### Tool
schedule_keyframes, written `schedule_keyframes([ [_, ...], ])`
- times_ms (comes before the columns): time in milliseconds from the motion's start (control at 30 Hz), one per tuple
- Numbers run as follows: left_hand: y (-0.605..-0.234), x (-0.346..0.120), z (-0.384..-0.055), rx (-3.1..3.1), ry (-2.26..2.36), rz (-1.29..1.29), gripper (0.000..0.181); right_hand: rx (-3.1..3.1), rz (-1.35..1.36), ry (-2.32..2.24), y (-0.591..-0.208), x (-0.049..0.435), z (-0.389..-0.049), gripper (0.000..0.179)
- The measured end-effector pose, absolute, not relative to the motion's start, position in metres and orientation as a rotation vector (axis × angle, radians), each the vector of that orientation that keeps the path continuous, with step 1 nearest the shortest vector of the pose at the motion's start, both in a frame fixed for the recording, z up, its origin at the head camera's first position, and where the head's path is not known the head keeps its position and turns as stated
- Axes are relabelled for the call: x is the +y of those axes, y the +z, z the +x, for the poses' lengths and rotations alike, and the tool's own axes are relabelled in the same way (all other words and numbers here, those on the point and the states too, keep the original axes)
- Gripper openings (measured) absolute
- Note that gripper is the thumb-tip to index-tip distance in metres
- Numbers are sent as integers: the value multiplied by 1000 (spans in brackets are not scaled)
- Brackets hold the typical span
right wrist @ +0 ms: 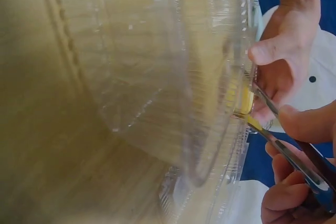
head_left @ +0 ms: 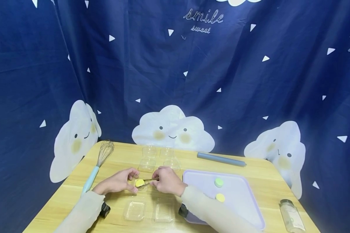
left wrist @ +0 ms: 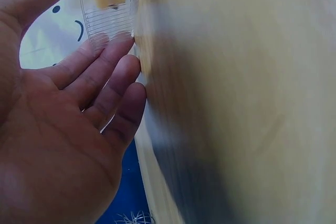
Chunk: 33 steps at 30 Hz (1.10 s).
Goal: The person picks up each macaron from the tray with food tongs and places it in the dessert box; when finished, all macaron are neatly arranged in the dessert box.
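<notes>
My left hand [head_left: 120,182] is at the left side of a small clear plastic box [left wrist: 107,27], thumb and fingers spread to either side and fingertips touching its wall. My right hand [head_left: 168,181] grips metal tongs [right wrist: 281,145] that point left into the box. Between the tong tips is a small yellow round cake [head_left: 139,183], with a ridged edge showing through the plastic. Whether the cake rests on the box floor cannot be seen. A lilac tray [head_left: 236,213] on the right bears a green round cake [head_left: 218,182] and a yellow one [head_left: 220,197].
More clear boxes with lids stand in front [head_left: 164,210] and behind the hands [head_left: 147,164]. A whisk [head_left: 94,174] lies left, a grey-blue rod [head_left: 221,159] at the back right, and a dark-lidded jar [head_left: 292,216] at the right edge. A navy curtain [head_left: 169,64] hangs behind the table.
</notes>
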<state>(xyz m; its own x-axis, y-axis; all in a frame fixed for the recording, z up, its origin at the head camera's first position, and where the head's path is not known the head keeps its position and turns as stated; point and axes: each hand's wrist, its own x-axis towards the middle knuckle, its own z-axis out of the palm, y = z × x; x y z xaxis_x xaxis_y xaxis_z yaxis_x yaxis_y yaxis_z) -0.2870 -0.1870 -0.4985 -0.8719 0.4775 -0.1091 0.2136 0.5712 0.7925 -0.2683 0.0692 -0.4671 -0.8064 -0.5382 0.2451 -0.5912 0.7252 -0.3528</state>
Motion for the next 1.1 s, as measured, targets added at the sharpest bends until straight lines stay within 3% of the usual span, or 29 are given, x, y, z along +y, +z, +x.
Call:
schedule_keyframes([
  [733,-497,-186,-287,2496,1193,566,79,-2931,997,552,-461,78,-275,24],
  [1100,-495,-186,-285,2495,1190,575,78,-2750,998,603,-441,99,-256,19],
])
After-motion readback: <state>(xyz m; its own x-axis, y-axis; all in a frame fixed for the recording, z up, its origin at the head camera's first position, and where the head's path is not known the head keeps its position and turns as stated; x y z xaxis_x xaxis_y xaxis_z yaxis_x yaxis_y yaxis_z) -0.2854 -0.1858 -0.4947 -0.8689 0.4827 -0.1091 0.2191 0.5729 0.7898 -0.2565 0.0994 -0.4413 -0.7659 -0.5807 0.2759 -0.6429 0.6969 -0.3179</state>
